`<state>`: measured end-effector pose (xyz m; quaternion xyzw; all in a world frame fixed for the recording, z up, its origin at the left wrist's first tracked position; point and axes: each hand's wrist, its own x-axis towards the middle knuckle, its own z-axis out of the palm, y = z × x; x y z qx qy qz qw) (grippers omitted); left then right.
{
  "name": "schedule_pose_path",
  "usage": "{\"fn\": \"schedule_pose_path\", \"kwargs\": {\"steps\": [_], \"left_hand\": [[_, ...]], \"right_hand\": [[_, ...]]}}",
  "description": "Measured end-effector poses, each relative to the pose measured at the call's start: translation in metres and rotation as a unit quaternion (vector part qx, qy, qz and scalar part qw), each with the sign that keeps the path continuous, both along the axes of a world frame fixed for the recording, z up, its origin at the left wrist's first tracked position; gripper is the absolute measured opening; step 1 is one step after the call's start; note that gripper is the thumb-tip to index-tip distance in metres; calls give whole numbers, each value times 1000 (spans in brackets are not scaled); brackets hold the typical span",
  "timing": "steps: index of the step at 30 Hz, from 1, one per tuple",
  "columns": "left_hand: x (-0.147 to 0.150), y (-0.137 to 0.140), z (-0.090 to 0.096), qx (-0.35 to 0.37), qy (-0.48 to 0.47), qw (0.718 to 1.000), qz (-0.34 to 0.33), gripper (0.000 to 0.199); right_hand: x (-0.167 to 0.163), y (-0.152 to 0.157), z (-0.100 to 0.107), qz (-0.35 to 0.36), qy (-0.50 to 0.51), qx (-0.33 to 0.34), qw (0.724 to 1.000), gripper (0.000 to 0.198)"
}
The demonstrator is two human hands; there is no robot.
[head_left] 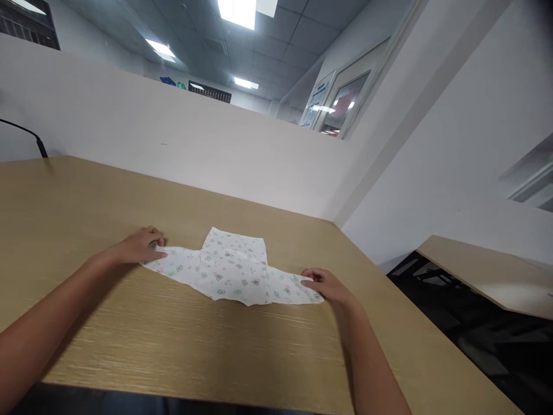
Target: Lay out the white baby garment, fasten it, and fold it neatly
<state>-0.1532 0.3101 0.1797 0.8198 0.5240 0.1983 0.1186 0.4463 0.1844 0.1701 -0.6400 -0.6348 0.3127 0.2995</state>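
A small white garment with a faint printed pattern lies spread flat on the wooden table, its two sleeves stretched out sideways. My left hand rests on the end of the left sleeve, fingers curled and pinching the cloth. At the other end, my right hand holds the tip of the right sleeve against the table. Both forearms reach in from the near edge.
A white partition wall runs along the table's far side. A black cable comes up at the far left corner. To the right, past the table's edge, is a gap with dark floor and a second wooden table.
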Motion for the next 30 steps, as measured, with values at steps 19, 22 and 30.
{"fn": "schedule_pose_path", "kwargs": {"steps": [19, 22, 30], "left_hand": [[152, -71, 86, -208, -248, 925, -201, 66], [171, -69, 78, -225, -220, 920, -233, 64], [131, -6, -32, 29, -207, 977, -51, 50]], "right_hand": [[-2, -5, -3, -90, -5, 63, 994, 41], [-3, -9, 1, -109, 5, 70, 992, 48], [-4, -14, 10, -140, -63, 3, 988, 40]]}}
